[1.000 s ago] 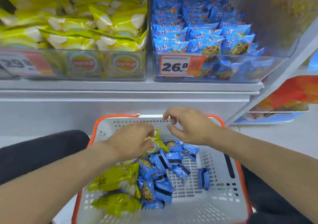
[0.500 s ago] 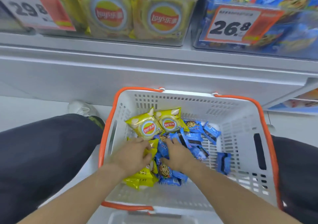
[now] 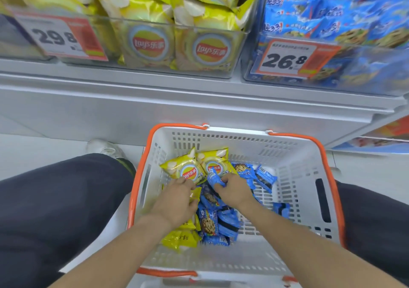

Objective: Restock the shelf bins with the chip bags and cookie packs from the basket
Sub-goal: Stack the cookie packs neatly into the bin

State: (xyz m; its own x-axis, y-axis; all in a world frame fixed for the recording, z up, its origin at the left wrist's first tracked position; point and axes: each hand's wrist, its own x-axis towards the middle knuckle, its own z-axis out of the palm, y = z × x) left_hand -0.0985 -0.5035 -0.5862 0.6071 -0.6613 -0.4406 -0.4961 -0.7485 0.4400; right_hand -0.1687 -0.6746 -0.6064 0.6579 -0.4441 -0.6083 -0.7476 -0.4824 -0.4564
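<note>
Head view: both hands are down in the basket [image 3: 294, 155], a white one with an orange rim that sits on the floor between the person's knees, just in front of the shelf [image 3: 177, 101]. The left hand [image 3: 177, 201] has its fingers curled around a yellow chip bag [image 3: 195, 196] at the left of the pile. The right hand [image 3: 234, 191] pinches a blue cookie pack [image 3: 213, 178] lifted a little above the others. 2 more chip bags [image 3: 188, 169] lie face up at the far end of the basket, with more yellow bags under the left wrist. Loose blue cookie packs [image 3: 221, 223] fill the middle and spread to the right.

On the shelf above, the left bin [image 3: 155, 66] holds yellow chip bags behind a 29.8 price tag [image 3: 59, 37]. The right bin [image 3: 354, 84] holds blue cookie packs behind a 26.8 price tag [image 3: 287, 59]. Both bins look well filled.

The step in hand appears to be picking up 1 item per hand. The next move calls for lifting both clear of the basket, then carrying the chip bag to the left bin and the cookie pack to the right bin.
</note>
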